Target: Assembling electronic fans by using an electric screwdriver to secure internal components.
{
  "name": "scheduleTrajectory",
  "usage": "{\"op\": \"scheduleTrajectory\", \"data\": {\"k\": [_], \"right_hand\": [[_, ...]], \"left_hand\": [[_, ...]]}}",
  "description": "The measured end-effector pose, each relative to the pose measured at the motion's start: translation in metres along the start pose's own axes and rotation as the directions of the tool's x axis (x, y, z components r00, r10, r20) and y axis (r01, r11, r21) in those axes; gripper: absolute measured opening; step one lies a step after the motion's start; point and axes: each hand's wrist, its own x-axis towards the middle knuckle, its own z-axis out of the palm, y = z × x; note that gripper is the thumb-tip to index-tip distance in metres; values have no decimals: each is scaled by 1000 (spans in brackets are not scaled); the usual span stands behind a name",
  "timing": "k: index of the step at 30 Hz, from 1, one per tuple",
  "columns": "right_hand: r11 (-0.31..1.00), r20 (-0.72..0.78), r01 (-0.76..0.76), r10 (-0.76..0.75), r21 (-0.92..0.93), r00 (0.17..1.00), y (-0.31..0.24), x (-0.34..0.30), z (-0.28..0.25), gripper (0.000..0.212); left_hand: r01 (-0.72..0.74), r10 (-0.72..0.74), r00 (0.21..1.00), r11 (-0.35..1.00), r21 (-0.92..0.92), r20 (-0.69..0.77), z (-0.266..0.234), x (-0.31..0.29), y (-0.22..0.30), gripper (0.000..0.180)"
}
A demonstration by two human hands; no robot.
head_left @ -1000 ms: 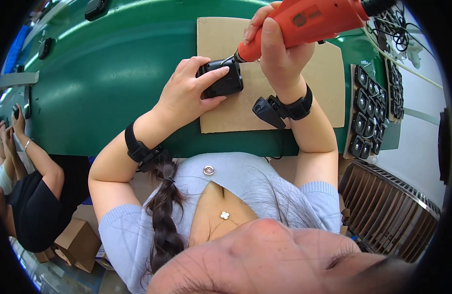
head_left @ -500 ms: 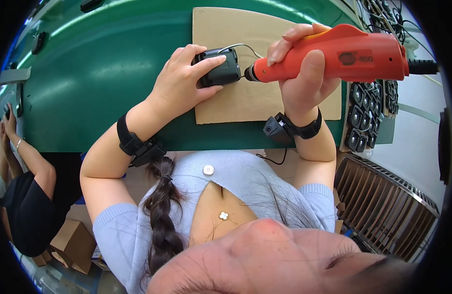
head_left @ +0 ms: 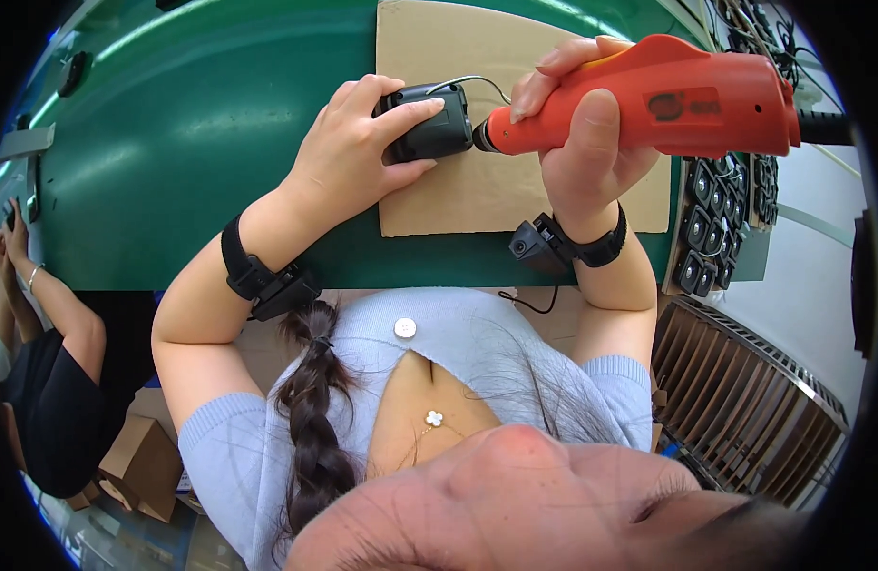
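Note:
A small black plastic housing [head_left: 437,124] lies over the cardboard sheet [head_left: 515,195], with a thin pale cable looping from its top. My left hand [head_left: 358,133] is closed round its left end, thumb and fingers on opposite sides. In my right hand [head_left: 591,133] is a red electric screwdriver [head_left: 696,105], held level and pointing left. Its dark nose meets the right end of the housing, and the bit's tip is hidden there. A black cord runs from the tool's back end to the right.
At the right stands a tray of round black parts [head_left: 710,224], with tangled cables [head_left: 781,38] beyond. A slatted metal rack [head_left: 753,400] is below it. Another person's arm [head_left: 63,295] rests at the far left of the green table [head_left: 192,190]. Cardboard boxes [head_left: 144,466] sit beneath.
The screwdriver's nose has moved in against the housing, and the thin bit between them no longer shows. Both hands keep their grip.

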Motion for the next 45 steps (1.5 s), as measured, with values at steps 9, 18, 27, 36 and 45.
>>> {"op": "scheduleTrajectory", "data": {"k": [9,18,27,36,45], "right_hand": [[1000,27,16,-15,-19,1000,1,-1,0,44],[998,22,-4,5,-56,1000,-8,0,5,46],[995,76,21,-14,-97,997,-8,3,14,43],[998,92,33,-28,-53,995,3,1,9,39],[989,-1,50,-50,138,999,-10,19,12,35]], "left_hand": [[-2,2,1000,1000,9,0,0,0,0,55],[-7,7,1000,1000,5,-7,0,0,0,56],[-9,10,1000,1000,17,-14,1,-1,0,56],[-35,35,999,999,15,-31,4,-1,0,57],[-38,39,999,999,-21,38,2,-7,-2,58]]}}
